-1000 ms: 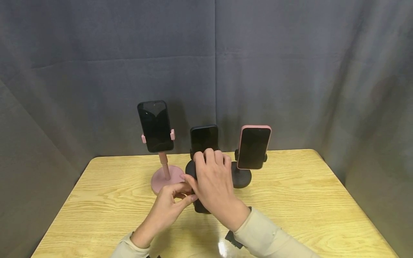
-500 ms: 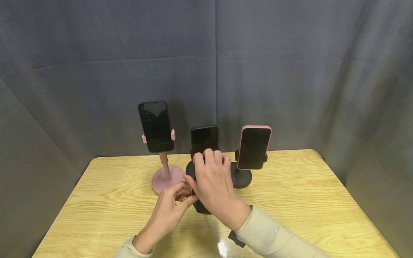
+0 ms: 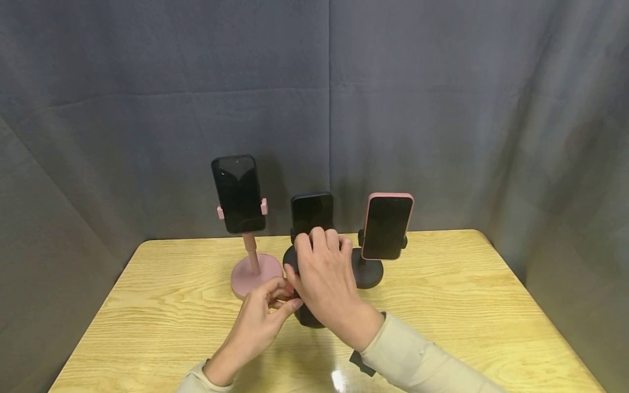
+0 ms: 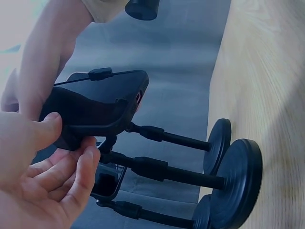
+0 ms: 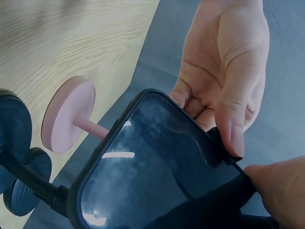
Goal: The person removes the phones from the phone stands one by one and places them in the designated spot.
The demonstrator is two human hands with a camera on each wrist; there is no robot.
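In the head view, a black phone (image 3: 308, 317) sits low in front, mostly covered by my right hand (image 3: 324, 278). That hand reaches over the phone from above and grips it, thumb along its left edge. My left hand (image 3: 253, 322) comes in from the left and pinches the black stand's side clamp (image 5: 219, 145) between thumb and fingers. The right wrist view shows the phone's glossy screen (image 5: 128, 162), with the clamp on its edge. Below, the left wrist view shows the stand's pole (image 4: 195, 176) and round black base (image 4: 245, 181) on the table.
Behind stand a pink stand (image 3: 256, 273) holding a black phone (image 3: 239, 191), a dark phone (image 3: 312, 210) on a black stand, and a pink-edged phone (image 3: 388, 226) on another black stand (image 3: 368, 273). A grey curtain (image 3: 417, 109) backs the wooden table (image 3: 467, 305).
My right thumb has drawn in slightly, closer to the phone's edge. Both hands otherwise keep the same place at the phone and its clamp.
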